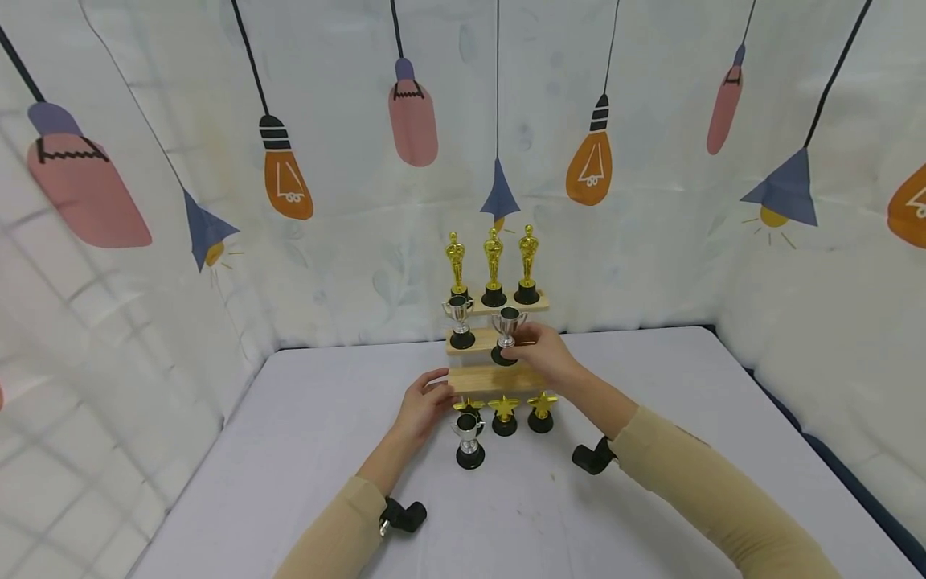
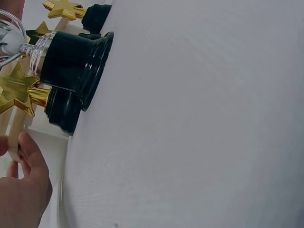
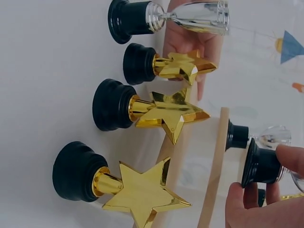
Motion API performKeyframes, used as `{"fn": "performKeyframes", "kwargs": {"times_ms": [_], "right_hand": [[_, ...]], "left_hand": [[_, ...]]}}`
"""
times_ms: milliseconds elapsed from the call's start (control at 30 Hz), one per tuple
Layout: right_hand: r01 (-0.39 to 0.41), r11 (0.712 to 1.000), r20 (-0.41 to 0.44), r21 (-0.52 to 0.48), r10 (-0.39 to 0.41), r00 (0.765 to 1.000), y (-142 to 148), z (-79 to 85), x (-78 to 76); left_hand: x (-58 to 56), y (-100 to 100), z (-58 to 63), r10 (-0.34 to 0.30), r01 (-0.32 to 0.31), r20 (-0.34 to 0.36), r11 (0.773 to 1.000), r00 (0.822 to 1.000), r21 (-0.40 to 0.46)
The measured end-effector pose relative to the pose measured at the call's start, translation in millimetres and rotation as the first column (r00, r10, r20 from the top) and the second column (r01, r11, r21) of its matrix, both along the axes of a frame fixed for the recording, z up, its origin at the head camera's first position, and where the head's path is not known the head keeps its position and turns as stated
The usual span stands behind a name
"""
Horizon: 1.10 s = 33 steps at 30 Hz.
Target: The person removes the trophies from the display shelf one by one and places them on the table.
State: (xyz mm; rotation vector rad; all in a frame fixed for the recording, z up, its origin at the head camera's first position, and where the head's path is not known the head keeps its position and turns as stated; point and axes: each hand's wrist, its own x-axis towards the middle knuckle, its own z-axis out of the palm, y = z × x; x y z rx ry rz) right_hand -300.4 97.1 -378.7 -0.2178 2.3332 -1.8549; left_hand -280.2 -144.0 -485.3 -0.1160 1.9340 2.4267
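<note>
My right hand (image 1: pixel 547 351) pinches a small silver trophy cup (image 1: pixel 510 319) by its black base, close over the middle step of a wooden stepped shelf. In the right wrist view, the thumb and fingertips lie on that black base (image 3: pixel 266 164). A second silver cup (image 1: pixel 459 309) stands on the left part of the middle step (image 1: pixel 461 341). My left hand (image 1: pixel 423 408) grips the left end of the bottom step (image 1: pixel 495 379), thumb and fingers around the board. The bottom step's top is bare.
Three gold figure trophies (image 1: pixel 493 259) stand on the top step. Gold star trophies (image 1: pixel 504 408) are lined up on the white table (image 1: pixel 318 426) before the shelf. Another silver cup (image 1: pixel 469 441) stands in front of the left star. A patterned cloth (image 1: pixel 347 265) hangs behind.
</note>
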Motion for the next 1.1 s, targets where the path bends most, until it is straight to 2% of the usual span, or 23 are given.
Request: {"fn": "performKeyframes", "kwargs": {"times_ms": [300, 800, 1100], "right_hand": [[-0.036, 0.998, 0.0, -0.042, 0.037, 0.999, 3.5, -3.7, 12.7], [-0.101, 0.994, -0.022, 0.034, 0.102, 0.995, 9.8, -0.1, 43.4], [-0.117, 0.992, -0.025, 0.05, 0.118, 0.993, 17.7, -9.3, 60.9]], "left_hand": [[-0.2, -0.2, -1.7, 0.004, -0.004, 0.008, 1.0, 1.0, -0.023], [-4.0, -0.9, -1.0, 0.005, -0.005, 0.017, 1.0, 1.0, 0.003], [-4.9, -1.3, -2.7, 0.002, -0.002, 0.027, 1.0, 1.0, -0.007]]}}
